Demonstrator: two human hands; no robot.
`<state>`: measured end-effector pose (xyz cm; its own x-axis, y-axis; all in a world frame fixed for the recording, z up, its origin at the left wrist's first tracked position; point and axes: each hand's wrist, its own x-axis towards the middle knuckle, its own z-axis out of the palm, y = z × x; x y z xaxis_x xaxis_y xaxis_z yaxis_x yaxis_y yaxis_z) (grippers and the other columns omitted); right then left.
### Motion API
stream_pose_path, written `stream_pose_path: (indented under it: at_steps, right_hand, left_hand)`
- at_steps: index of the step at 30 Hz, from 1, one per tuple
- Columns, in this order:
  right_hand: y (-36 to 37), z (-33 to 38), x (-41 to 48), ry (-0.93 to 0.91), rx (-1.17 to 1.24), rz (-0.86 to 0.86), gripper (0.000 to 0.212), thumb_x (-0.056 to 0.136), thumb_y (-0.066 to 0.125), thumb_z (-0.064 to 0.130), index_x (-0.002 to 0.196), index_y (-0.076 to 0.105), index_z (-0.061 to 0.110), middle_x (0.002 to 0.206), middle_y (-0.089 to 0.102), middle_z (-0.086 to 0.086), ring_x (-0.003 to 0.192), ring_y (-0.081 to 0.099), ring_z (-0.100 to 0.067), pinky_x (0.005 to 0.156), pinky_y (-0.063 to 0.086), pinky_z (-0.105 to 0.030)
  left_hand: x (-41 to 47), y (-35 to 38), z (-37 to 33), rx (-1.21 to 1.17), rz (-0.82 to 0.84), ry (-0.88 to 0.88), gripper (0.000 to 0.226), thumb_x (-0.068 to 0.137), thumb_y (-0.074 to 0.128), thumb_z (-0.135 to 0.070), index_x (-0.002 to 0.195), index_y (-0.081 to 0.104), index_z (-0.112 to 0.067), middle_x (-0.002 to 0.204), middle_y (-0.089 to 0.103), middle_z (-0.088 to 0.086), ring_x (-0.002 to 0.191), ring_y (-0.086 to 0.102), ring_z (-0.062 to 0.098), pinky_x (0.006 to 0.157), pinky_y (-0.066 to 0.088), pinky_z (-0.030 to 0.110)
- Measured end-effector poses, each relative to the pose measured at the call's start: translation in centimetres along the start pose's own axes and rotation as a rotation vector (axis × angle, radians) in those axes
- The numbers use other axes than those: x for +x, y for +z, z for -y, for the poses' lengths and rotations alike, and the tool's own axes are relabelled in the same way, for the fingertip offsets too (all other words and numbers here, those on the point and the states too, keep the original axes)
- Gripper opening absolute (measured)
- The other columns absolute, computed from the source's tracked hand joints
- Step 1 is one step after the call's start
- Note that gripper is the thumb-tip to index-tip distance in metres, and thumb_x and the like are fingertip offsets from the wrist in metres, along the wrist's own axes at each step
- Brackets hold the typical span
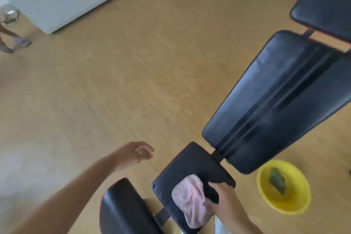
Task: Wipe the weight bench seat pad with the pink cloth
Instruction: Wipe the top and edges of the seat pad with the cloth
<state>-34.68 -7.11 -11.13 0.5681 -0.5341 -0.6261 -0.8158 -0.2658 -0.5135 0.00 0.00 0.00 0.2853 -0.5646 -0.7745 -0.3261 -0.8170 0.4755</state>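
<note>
Right grip: we see the right hand (222, 198) pressed onto the pink cloth (190, 199), fingers spread flat over its edge rather than curled around it.
Left grip: the left hand (133, 155) hangs loosely spread over the floor (114, 81), holding nothing.
Cloth: bunched on the near part of the black seat pad (191, 163).
Beyond: we see the long back pad (275, 100) past the seat.
Floor, right: 1 yellow bowl (302, 201) with a green sponge (277, 180) inside.
</note>
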Motion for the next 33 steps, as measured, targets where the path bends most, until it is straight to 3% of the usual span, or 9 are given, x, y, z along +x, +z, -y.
stream_pose_path:
  at_steps: [5,10,15,19,24,26,30,32,33]
  right_hand:
    - [8.4,-1.4,7.7,-0.262,-0.38,0.06,0.082,0.069,0.045,0.058,0.136,0.061,0.014,0.142,0.056,-0.01,0.13,0.055,-0.032,0.102,0.052,-0.04]
    - [14.4,-8.0,12.1,-0.637,-0.715,0.066,0.058,0.084,0.062,0.041,0.128,0.067,0.003,0.142,0.059,-0.01,0.134,0.053,-0.03,0.119,0.03,-0.042]
    - [13.8,-7.8,17.4,-0.681,-0.385,-0.363,0.024,0.099,0.056,0.007,0.11,0.077,0.012,0.119,0.072,0.0,0.117,0.062,-0.019,0.114,0.037,-0.025]
    - [15.8,-2.4,20.7,-0.483,-0.236,-0.715,0.018,0.089,0.068,-0.004,0.102,0.078,0.001,0.11,0.076,-0.007,0.112,0.061,-0.025,0.106,0.046,-0.029]
    - [23.2,-2.1,16.3,-1.261,-1.077,0.025,0.016,0.099,0.058,0.015,0.096,0.073,0.009,0.103,0.069,-0.003,0.106,0.061,-0.028,0.112,0.035,-0.045]
    - [18.7,-4.2,18.4,-1.195,-0.67,-0.087,0.021,0.097,0.06,-0.001,0.11,0.074,0.008,0.122,0.069,0.002,0.119,0.063,-0.017,0.109,0.044,-0.033]
    - [15.6,-4.3,19.7,-0.407,-0.268,-0.576,0.025,0.096,0.056,-0.006,0.107,0.076,0.004,0.117,0.073,-0.007,0.122,0.06,-0.026,0.106,0.048,-0.043]
    - [19.6,-4.0,16.7,-0.548,-0.296,-0.333,0.031,0.1,0.048,-0.006,0.107,0.074,0.011,0.108,0.07,-0.005,0.113,0.06,-0.025,0.106,0.049,-0.039]
    - [20.4,-3.6,15.8,-0.865,-0.319,-0.27,0.033,0.102,0.046,-0.002,0.111,0.073,0.015,0.112,0.07,-0.004,0.113,0.06,-0.023,0.107,0.048,-0.031]
  left_hand:
    - [9.6,-1.9,7.6,-0.113,0.187,-0.103,0.031,0.095,0.071,-0.021,0.126,0.07,-0.022,0.12,0.078,0.003,0.11,0.075,0.024,0.101,0.057,0.042]
    - [16.3,3.4,16.6,-0.092,0.264,-0.142,0.043,0.092,0.075,-0.03,0.133,0.065,-0.027,0.126,0.074,-0.003,0.114,0.072,0.015,0.101,0.057,0.037]
    - [18.6,10.3,23.3,-0.149,0.238,-0.163,0.057,0.089,0.078,-0.022,0.143,0.058,-0.021,0.137,0.066,0.003,0.126,0.062,0.019,0.103,0.053,0.037]
    - [18.8,13.9,26.2,-0.308,0.228,-0.14,0.045,0.085,0.08,-0.009,0.121,0.071,-0.035,0.102,0.081,-0.009,0.098,0.074,0.006,0.085,0.061,0.027]
    - [19.2,15.6,27.9,-0.469,0.091,-0.152,0.047,0.079,0.083,0.004,0.101,0.077,-0.038,0.075,0.08,-0.002,0.08,0.075,0.017,0.082,0.063,0.033]
    - [19.1,15.8,28.0,-0.486,0.095,-0.139,0.045,0.079,0.085,-0.001,0.105,0.078,-0.039,0.075,0.079,0.0,0.081,0.074,0.022,0.088,0.063,0.04]
    - [19.2,15.8,27.8,-0.417,0.082,-0.132,0.047,0.079,0.084,-0.006,0.12,0.076,-0.029,0.073,0.079,0.001,0.075,0.072,0.022,0.086,0.061,0.038]
    - [19.2,15.5,27.7,-0.389,0.068,-0.136,0.044,0.077,0.087,-0.01,0.111,0.077,-0.037,0.074,0.081,-0.001,0.073,0.075,0.022,0.084,0.063,0.038]
    - [19.2,15.4,27.7,-0.374,0.062,-0.136,0.044,0.076,0.088,-0.012,0.107,0.077,-0.041,0.075,0.082,-0.002,0.076,0.077,0.025,0.084,0.064,0.037]
